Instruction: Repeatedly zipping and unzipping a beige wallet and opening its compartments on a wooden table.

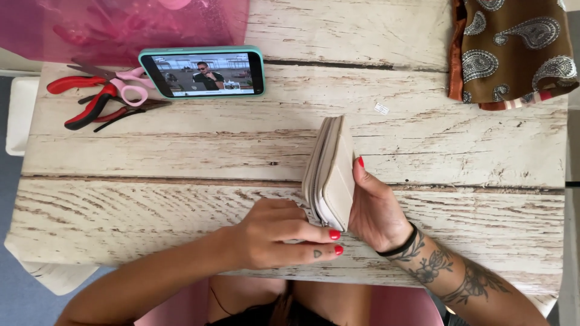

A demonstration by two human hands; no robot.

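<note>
Here the right hand [377,208] holds a cream wallet [331,172] up on its edge, and the left hand [278,235] pinches its near corner, just below the phone [202,72].

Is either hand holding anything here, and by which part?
The right hand holds a cream zip wallet upright on edge by its flat outer side. The left hand pinches its near zipper corner.

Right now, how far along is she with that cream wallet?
Early, it seems. The cream zip wallet stands on edge on the wooden table, zipper apparently closed. The right hand steadies it; left hand fingers sit at its near zipper corner. Scissors and pliers lie untouched.
</note>
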